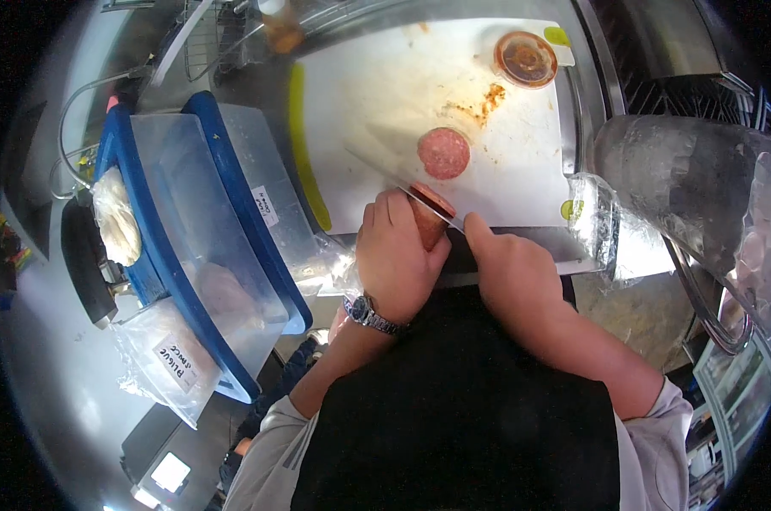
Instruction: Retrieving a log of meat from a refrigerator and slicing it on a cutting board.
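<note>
My left hand (395, 255), with a metal-band watch on its wrist, grips a piece of reddish-brown cured sausage (427, 231) at the near edge of the white cutting board (360, 121). My right hand (516, 265) holds a knife (385, 172), its handle mostly hidden by the fingers. The long blade lies slantwise across the sausage, pointing to the far left. A partly cut slice (435, 197) leans on the blade's far side. Just beyond it, a round pink slice of sausage (444, 153) lies flat on the board.
A round container (526, 59) with brown-red contents sits at the board's far right corner, near orange smears. Plastic bins with blue lids (245, 223) and a labelled plastic bag (168, 361) stand left. Clear plastic wrap (596, 217) lies right. Part of another person (296, 370) shows lower left.
</note>
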A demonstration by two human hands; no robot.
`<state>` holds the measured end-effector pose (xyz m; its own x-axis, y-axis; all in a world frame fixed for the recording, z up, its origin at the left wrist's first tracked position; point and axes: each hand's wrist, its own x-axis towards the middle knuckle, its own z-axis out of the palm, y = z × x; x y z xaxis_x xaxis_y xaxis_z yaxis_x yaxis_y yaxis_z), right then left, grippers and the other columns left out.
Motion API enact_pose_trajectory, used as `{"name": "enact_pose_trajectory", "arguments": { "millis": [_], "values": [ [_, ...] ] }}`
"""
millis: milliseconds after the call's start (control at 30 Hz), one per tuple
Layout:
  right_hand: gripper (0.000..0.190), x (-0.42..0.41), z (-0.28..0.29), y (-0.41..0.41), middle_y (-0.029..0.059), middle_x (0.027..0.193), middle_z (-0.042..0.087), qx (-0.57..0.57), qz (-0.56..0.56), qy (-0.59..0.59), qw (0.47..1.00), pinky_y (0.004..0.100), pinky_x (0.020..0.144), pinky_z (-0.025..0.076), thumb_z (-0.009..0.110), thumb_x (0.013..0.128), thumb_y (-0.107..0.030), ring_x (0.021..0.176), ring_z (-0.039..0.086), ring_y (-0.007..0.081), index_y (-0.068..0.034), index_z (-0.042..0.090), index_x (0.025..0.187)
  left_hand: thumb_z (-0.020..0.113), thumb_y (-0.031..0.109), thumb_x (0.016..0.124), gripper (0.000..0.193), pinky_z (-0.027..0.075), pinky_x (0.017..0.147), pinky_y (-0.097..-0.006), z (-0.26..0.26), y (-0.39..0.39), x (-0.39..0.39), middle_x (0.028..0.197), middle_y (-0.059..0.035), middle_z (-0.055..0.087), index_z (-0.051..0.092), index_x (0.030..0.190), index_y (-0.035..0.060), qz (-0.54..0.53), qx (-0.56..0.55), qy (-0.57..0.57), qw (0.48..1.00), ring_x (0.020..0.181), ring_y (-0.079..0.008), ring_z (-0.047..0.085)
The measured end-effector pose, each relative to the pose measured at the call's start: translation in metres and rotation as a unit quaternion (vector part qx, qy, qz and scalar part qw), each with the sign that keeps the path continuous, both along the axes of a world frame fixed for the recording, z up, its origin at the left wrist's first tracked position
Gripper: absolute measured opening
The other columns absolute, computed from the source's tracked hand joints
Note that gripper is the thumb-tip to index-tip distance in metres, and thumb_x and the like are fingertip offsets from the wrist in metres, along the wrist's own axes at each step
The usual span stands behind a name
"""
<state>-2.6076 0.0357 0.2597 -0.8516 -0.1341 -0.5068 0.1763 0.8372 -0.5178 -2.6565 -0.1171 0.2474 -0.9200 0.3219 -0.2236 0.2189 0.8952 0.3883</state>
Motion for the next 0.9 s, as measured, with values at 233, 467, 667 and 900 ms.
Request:
{"name": "enact_pose_trajectory", "arguments": {
  "millis": [233, 467, 667, 900],
  "values": [
    [0.011, -0.003, 0.001, 0.001, 0.0169, 0.063, 0.064, 0.004, -0.004, 0.033, 0.999, 0.0445, 0.053, 0.055, 0.052, 0.087, -0.005, 0.061, 0.068, 0.0345, -0.008, 0.046, 0.095, 0.076, 0.015, 0.068, 0.050, 0.046, 0.081, -0.0487, 0.000, -0.002, -0.002, 0.100, -0.0211, 0.053, 0.046, 0.103, -0.0015, -0.006, 0.008, 0.004, 1.000, 0.095, -0.0417, 0.052],
    [0.013, -0.002, 0.000, 0.001, 0.0174, 0.062, 0.063, 0.008, -0.001, 0.021, 1.000, 0.0459, 0.053, 0.054, 0.053, 0.086, -0.004, 0.061, 0.068, 0.0355, -0.008, 0.046, 0.095, 0.077, 0.015, 0.067, 0.053, 0.045, 0.081, -0.0494, -0.003, -0.002, -0.001, 0.099, -0.0213, 0.052, 0.045, 0.106, -0.0016, -0.003, 0.028, 0.001, 1.000, 0.096, -0.0425, 0.051],
    [0.014, -0.007, -0.006, -0.002, 0.0185, 0.062, 0.063, 0.002, 0.004, 0.035, 0.999, 0.0470, 0.054, 0.054, 0.053, 0.084, -0.003, 0.061, 0.067, 0.0365, -0.007, 0.046, 0.096, 0.077, 0.014, 0.067, 0.055, 0.045, 0.082, -0.0489, -0.004, -0.005, -0.001, 0.102, -0.0214, 0.053, 0.045, 0.109, -0.0014, -0.001, 0.013, 0.001, 1.000, 0.098, -0.0421, 0.051],
    [0.017, -0.006, -0.008, -0.002, 0.0197, 0.065, 0.063, -0.014, -0.003, 0.002, 1.000, 0.0510, 0.057, 0.051, 0.050, 0.084, -0.002, 0.065, 0.066, 0.0397, -0.006, 0.045, 0.099, 0.077, 0.014, 0.067, 0.057, 0.045, 0.084, -0.0485, 0.001, -0.003, 0.000, 0.105, -0.0215, 0.052, 0.045, 0.111, -0.0016, -0.006, 0.014, -0.007, 1.000, 0.099, -0.0422, 0.052]
  ]
}}
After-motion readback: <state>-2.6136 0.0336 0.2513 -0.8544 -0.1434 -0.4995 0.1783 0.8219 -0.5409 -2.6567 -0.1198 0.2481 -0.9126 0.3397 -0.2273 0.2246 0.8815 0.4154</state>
